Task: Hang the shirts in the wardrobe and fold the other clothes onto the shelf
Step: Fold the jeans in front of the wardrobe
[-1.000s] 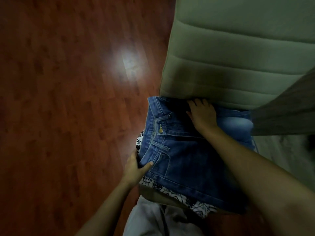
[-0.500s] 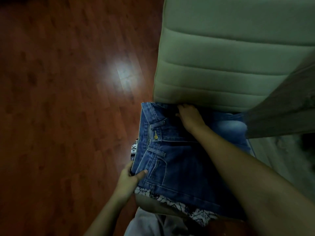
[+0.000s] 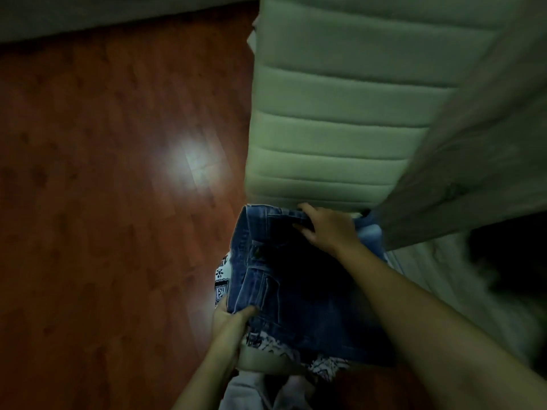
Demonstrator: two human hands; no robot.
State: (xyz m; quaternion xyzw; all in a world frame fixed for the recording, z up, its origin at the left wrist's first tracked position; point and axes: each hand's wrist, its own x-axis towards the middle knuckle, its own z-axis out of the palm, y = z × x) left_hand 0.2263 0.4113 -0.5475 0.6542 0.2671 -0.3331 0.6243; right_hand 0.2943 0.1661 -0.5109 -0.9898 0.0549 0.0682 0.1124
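L hand (image 3: pixel 229 319): pinching jeans (image 3: pixel 296 291) at near-left corner, thumb on top.
R hand (image 3: pixel 328 229): gripping jeans' far edge, fingers curling.
Axis: jeans lying lengthwise btwn hands, R farther out.

A home bedroom: padded headboard (image 3: pixel 340 113) above reddish wood-laminate floor (image 3: pixel 103 202).

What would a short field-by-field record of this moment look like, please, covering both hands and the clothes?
held item: folded blue jeans, top of a small stack
left grip: bare hand, thumb on top, pinches the jeans' near left corner
right grip: bare hand, fingers curled on the jeans' far edge
underneath: black-and-white patterned cloth, showing at the left and near edges
beyond: green padded cushion
below: reddish wood floor
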